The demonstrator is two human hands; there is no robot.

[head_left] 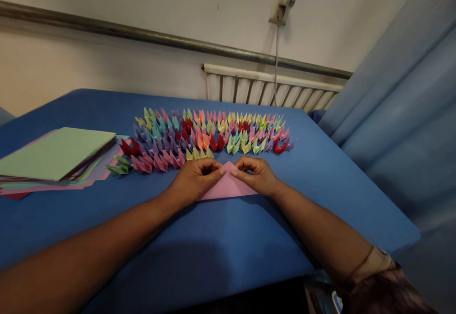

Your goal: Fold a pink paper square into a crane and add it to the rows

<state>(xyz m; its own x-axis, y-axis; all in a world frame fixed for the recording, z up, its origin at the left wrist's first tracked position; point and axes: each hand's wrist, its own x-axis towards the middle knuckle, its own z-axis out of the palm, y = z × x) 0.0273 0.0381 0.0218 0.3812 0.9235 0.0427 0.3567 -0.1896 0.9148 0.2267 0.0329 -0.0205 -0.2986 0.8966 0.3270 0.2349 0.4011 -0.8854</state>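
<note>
A sheet of pink origami paper (pixel 228 188), folded into a triangle with its peak pointing away from me, is between my hands just above the blue table. My left hand (pixel 194 177) pinches it near the peak on the left side, thumb on top. On the right side, my right hand (pixel 259 175) grips it the same way, its thumb close to the other. The fingers under the paper are partly hidden. Right behind my hands stand rows of folded paper cranes (pixel 203 139) in pink, red, yellow, green, purple and blue.
A stack of coloured paper sheets (pixel 59 155), light green on top, lies at the left of the blue table (pixel 338 185). Behind the table are a metal rail (pixel 160 39), a radiator (pixel 263 77) and a socket with a plugged cord (pixel 280 10). A blue curtain (pixel 402 95) hangs at right.
</note>
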